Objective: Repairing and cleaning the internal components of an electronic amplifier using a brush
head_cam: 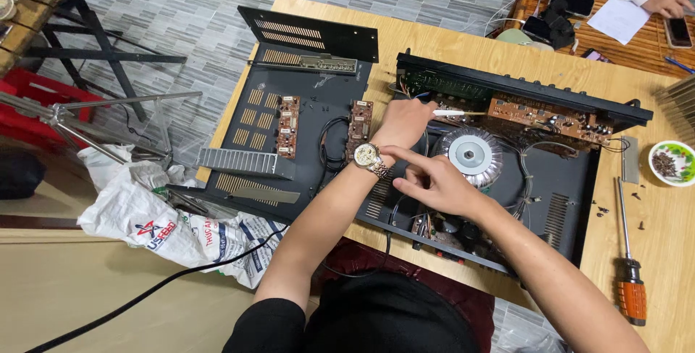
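Observation:
An opened black amplifier chassis (pixel 579 201) lies on the wooden table (pixel 463 45). Inside it are a round silver toroidal transformer (pixel 474 154) and a long brown circuit board (pixel 543 118) along the far wall. My left hand (pixel 405 123), with a metal wristwatch (pixel 371 159), is closed on a thin white tool (pixel 449 112) whose tip points right toward the brown board. My right hand (pixel 434 183) hovers over the chassis left of the transformer, index finger stretched toward the watch, holding nothing.
The removed black cover (pixel 304 118) with two small brown boards lies left of the chassis. An orange-handled screwdriver (pixel 628 266) and a small bowl of screws (pixel 672 163) sit at the right. Another person's hand (pixel 667 2) rests on a far table with phones.

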